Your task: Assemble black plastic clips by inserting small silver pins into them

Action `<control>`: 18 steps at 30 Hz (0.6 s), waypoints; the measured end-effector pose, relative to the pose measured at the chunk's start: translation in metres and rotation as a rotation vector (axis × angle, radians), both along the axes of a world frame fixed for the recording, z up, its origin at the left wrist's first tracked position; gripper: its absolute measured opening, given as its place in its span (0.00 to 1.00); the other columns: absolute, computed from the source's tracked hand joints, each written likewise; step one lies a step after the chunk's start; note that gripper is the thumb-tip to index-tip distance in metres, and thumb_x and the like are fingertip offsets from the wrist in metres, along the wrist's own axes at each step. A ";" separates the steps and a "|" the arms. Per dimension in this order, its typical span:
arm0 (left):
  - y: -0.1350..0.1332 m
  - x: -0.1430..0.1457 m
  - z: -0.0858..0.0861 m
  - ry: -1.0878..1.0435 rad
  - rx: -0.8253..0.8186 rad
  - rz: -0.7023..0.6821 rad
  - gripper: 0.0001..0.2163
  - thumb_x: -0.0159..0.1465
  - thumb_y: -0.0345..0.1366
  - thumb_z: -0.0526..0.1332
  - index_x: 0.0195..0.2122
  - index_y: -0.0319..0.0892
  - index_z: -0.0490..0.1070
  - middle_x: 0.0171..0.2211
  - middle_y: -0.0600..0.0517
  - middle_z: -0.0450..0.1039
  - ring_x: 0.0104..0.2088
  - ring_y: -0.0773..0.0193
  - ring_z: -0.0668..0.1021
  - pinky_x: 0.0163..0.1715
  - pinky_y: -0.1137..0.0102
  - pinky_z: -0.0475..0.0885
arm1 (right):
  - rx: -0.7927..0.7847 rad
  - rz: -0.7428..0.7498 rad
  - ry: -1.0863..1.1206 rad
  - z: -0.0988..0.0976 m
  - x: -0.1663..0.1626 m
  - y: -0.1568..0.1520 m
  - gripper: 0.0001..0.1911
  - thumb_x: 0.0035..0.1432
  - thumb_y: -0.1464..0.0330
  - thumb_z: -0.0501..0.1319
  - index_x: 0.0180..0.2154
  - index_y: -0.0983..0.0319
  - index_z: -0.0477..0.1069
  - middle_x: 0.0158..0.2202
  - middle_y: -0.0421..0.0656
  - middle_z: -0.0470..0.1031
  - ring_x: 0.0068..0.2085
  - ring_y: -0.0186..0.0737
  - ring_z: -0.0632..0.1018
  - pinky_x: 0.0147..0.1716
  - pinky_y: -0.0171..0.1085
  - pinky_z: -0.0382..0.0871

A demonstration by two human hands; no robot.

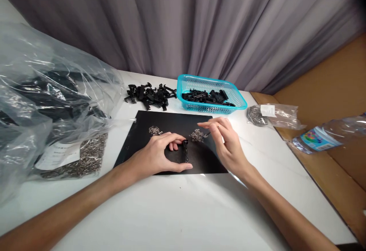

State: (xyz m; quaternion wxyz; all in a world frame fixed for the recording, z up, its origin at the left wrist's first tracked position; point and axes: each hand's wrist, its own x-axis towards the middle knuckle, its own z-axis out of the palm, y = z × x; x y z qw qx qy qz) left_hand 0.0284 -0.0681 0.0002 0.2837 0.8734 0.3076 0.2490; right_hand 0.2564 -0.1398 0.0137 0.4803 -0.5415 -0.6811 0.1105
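A slender black plastic part (185,152) is held upright lengthwise between the thumb and index finger of the left hand (160,152), one digit at each end. A small silvery metal tool (207,133) is gripped in the right hand (227,136), its tip beside a loose heap of silvery wire-like pieces (197,135). The hands are apart. A second, smaller silvery heap (154,130) lies just beyond the left knuckles.

Beneath both hands, a flat black rectangular mat (171,119) is laid on a glossy white table (177,213). Beyond them, a pile of black plastic parts (151,95) and a turquoise perforated plastic basket (211,79) of similar parts are backed by a grey-mauve pleated curtain (160,22).

White labels are noted on a clear bag of metal pieces (90,154), left of the left hand, and a smaller clear bag (283,117), right of the right hand; a multicoloured label is carried by a clear plastic bottle (347,129) farther right. Lettering illegible.
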 end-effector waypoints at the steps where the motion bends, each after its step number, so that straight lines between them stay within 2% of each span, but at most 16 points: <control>1: 0.000 0.000 0.001 0.006 -0.006 0.001 0.27 0.51 0.52 0.76 0.47 0.43 0.77 0.37 0.51 0.78 0.36 0.60 0.80 0.41 0.64 0.79 | -0.033 -0.011 0.049 -0.001 0.000 0.000 0.21 0.77 0.59 0.49 0.42 0.57 0.78 0.35 0.44 0.75 0.39 0.43 0.77 0.44 0.46 0.73; 3: 0.000 0.000 0.001 0.013 -0.015 0.005 0.27 0.51 0.52 0.76 0.47 0.43 0.77 0.37 0.51 0.78 0.36 0.60 0.79 0.41 0.64 0.79 | -0.116 0.017 0.204 -0.005 -0.002 0.002 0.22 0.76 0.56 0.50 0.37 0.58 0.77 0.28 0.40 0.72 0.30 0.39 0.75 0.35 0.41 0.73; 5: 0.000 0.000 0.002 0.017 -0.023 0.006 0.27 0.50 0.52 0.76 0.47 0.43 0.77 0.37 0.52 0.78 0.36 0.60 0.79 0.41 0.64 0.79 | -0.166 0.077 0.360 -0.011 -0.006 0.003 0.20 0.74 0.55 0.55 0.36 0.59 0.76 0.28 0.40 0.73 0.28 0.36 0.75 0.30 0.38 0.73; 9: 0.000 0.000 0.001 0.011 -0.037 -0.007 0.28 0.51 0.54 0.76 0.48 0.43 0.77 0.37 0.52 0.78 0.36 0.61 0.79 0.40 0.65 0.79 | -0.195 0.167 0.484 -0.018 -0.011 0.007 0.14 0.69 0.56 0.63 0.37 0.60 0.77 0.32 0.42 0.79 0.31 0.37 0.80 0.34 0.38 0.78; 18: 0.001 0.002 -0.001 -0.005 -0.030 -0.017 0.27 0.51 0.53 0.76 0.47 0.43 0.77 0.38 0.52 0.78 0.36 0.61 0.79 0.41 0.66 0.78 | -0.237 0.206 0.556 -0.021 -0.015 0.009 0.16 0.67 0.55 0.65 0.37 0.62 0.78 0.32 0.43 0.81 0.31 0.37 0.82 0.35 0.38 0.81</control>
